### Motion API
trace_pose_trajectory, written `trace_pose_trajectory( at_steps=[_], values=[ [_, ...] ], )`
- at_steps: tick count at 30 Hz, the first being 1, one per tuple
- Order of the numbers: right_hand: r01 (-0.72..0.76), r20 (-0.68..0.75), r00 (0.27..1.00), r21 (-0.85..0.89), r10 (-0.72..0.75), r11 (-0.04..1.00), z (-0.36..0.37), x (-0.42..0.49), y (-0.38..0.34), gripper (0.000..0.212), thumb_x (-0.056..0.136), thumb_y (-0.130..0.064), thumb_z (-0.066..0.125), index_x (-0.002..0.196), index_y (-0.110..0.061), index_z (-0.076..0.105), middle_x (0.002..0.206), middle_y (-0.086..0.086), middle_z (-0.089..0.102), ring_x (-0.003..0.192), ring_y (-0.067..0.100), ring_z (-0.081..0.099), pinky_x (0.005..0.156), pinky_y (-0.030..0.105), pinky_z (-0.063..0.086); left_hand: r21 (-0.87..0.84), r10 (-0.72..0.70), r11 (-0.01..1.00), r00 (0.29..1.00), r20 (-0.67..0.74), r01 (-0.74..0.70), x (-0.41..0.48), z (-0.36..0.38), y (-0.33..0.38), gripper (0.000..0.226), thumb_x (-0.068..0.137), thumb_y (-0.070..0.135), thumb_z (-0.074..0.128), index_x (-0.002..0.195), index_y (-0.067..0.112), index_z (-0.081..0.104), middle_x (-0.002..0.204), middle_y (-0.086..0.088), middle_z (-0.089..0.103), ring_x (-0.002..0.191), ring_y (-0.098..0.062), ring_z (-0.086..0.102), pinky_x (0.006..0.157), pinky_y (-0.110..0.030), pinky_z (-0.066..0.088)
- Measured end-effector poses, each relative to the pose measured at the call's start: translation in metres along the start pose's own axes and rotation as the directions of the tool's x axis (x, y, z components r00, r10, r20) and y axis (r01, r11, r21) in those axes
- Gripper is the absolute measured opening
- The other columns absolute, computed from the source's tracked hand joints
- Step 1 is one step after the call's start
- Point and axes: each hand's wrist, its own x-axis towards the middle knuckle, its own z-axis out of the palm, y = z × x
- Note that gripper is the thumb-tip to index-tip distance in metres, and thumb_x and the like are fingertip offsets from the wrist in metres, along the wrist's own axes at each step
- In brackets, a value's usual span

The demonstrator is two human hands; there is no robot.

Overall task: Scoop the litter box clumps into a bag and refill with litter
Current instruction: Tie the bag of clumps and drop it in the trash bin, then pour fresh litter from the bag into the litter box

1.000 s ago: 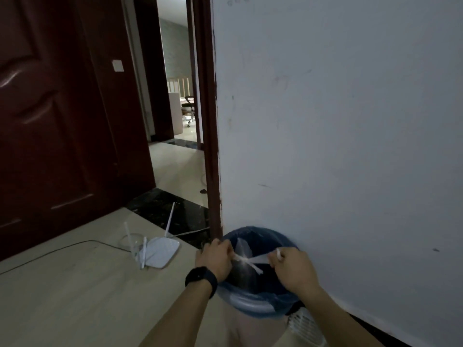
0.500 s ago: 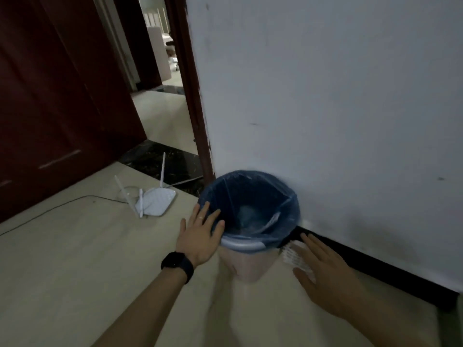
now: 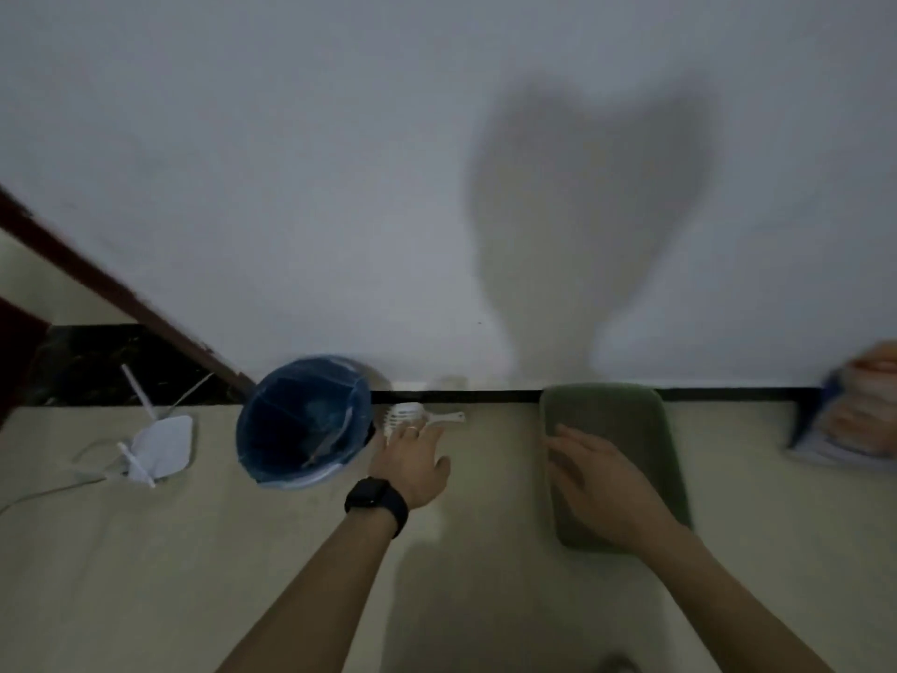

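Note:
A small bin lined with a blue bag (image 3: 303,422) stands on the floor by the wall. Just right of it lies a white slotted litter scoop (image 3: 412,414) with its handle pointing right. My left hand (image 3: 412,461), a dark watch on its wrist, hovers open right in front of the scoop, fingertips at its edge. A green rectangular litter box (image 3: 611,420) sits against the wall farther right. My right hand (image 3: 589,473) is spread open over the box's near left part, holding nothing. A blurred blue and orange litter bag (image 3: 854,410) shows at the right edge.
A white router (image 3: 160,446) with antennas and cables lies on the floor left of the bin. A dark red door frame (image 3: 121,293) and black threshold are at far left. The white wall with a black skirting (image 3: 461,395) runs behind everything.
The view has swung right and down, bringing the litter box and litter bag into sight. Both hands left the bin; the left moved to the scoop, the right over the green box.

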Motion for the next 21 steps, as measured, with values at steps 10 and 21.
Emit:
trace_pose_trajectory(
  at_steps=[10,21],
  values=[
    [-0.402,-0.414,0.750,0.335,0.516,0.852,-0.288,-0.313,0.019,0.034,0.094,-0.035,0.060,0.128,-0.033,0.063,0.137,-0.009,0.058,0.135,0.016,0.045,0.111,0.030,0.033,-0.071,0.471,0.882,0.877,0.097,-0.466,-0.144,-0.218,0.318,0.056,0.099,0.046,0.040,0.152,0.031,0.026,0.158,-0.003,0.029,0.141,-0.026,0.032,0.116,-0.042,0.028],
    [-0.418,-0.390,0.695,0.464,0.604,0.781,-0.378,-0.438,0.169,0.037,0.097,-0.040,0.055,0.133,-0.037,0.056,0.140,-0.018,0.051,0.138,0.008,0.038,0.115,0.029,0.031,-0.013,0.520,0.852,0.842,0.147,-0.524,-0.188,-0.231,0.543,0.055,0.101,0.038,0.043,0.152,0.026,0.028,0.158,-0.004,0.027,0.139,-0.024,0.035,0.114,-0.035,0.032]
  ],
)
